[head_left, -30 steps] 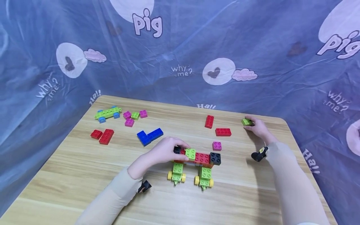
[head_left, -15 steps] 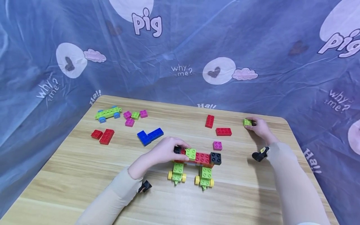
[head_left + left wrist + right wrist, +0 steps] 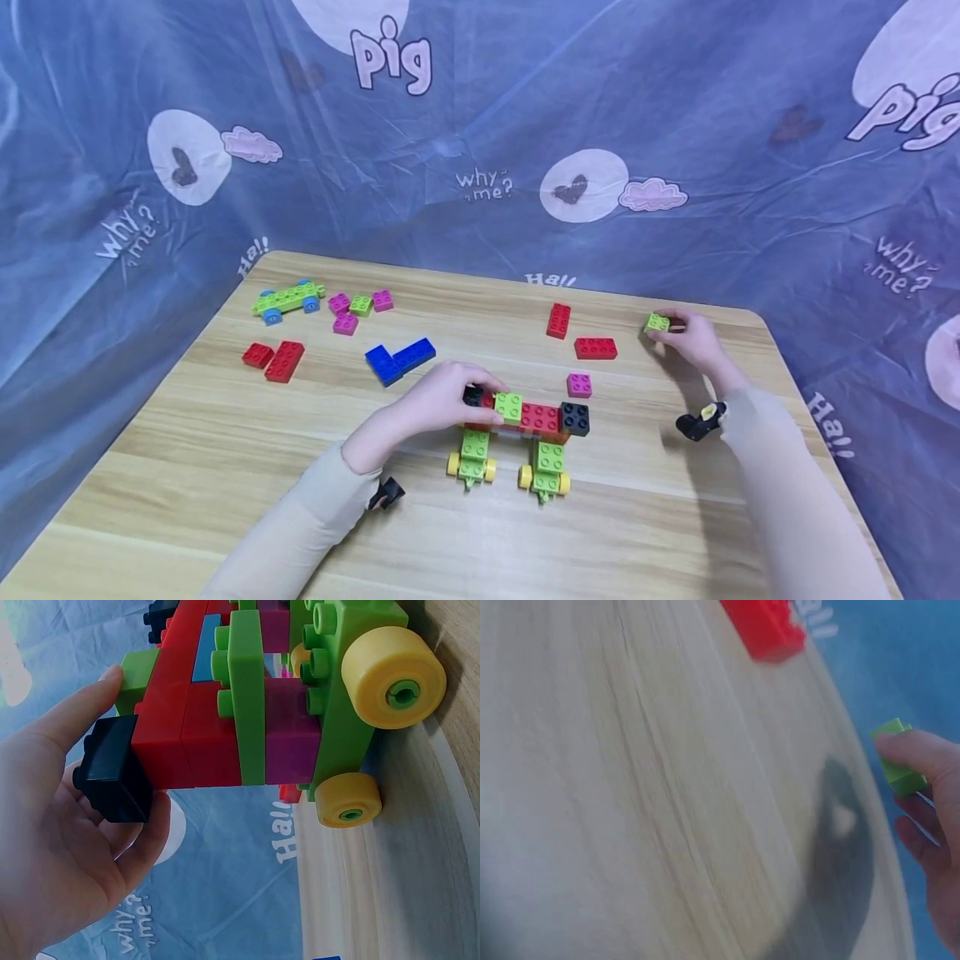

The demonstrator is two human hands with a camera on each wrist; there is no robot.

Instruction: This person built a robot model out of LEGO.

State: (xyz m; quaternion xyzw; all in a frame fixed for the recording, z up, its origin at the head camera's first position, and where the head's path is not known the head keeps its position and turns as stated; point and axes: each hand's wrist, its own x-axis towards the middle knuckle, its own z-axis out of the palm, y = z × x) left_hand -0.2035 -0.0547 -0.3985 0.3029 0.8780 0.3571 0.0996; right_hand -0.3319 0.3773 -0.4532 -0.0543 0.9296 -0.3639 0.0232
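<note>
My left hand [image 3: 442, 402] grips the left end of a toy vehicle built of bricks. In the left wrist view its thumb touches a lime green brick [image 3: 137, 681] on top, and its fingers curl behind a black end brick [image 3: 116, 769]. Under the vehicle's red beam [image 3: 538, 418] are two lime wheeled bases [image 3: 551, 479] with yellow wheels, standing on the table. Far to the right, my right hand [image 3: 696, 340] pinches a small lime brick [image 3: 657, 322] between thumb and fingers. That brick [image 3: 900, 759] looks raised off the table in the right wrist view, its shadow apart from it.
Loose red bricks [image 3: 596, 348] and a pink brick [image 3: 579, 385] lie between the hands. Blue bricks [image 3: 414, 355], red bricks [image 3: 285, 362], several pink and lime bricks [image 3: 345, 323] and a lime car base [image 3: 291, 298] with blue wheels lie left. Patterned blue cloth [image 3: 480, 125] hangs behind the table.
My right hand has firmed its pinch on the small lime brick and lifted it slightly, its wrist shifting a little right. The left hand and the vehicle stay in place.
</note>
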